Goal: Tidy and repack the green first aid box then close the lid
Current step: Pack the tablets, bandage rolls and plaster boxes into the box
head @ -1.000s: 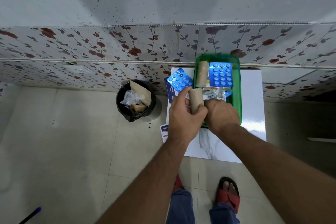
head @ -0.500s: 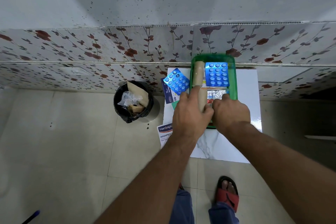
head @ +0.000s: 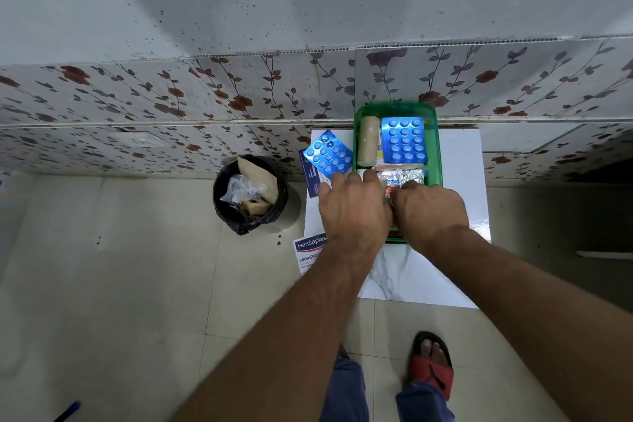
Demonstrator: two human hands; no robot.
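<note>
The open green first aid box (head: 434, 147) stands on a small white table (head: 460, 164) against the wall. Inside it, a tan bandage roll (head: 368, 144) lies at the far left beside a blue blister pack (head: 405, 144), with a silver foil strip (head: 402, 176) in front of them. My left hand (head: 356, 211) reaches into the box's near left part, closed over a second bandage roll that it almost fully hides. My right hand (head: 430, 211) rests beside it with fingers curled down onto the contents; what is under it is hidden.
Another blue blister pack (head: 329, 153) lies on a dark blue packet (head: 307, 178) on the table, left of the box. A Hansaplast pack (head: 308, 250) overhangs the table's left edge. A black bin (head: 250, 197) with rubbish stands on the floor to the left.
Both hands moved forward and down into the box. The second bandage roll, held up in my left hand before, now sits low in the box under that hand.
</note>
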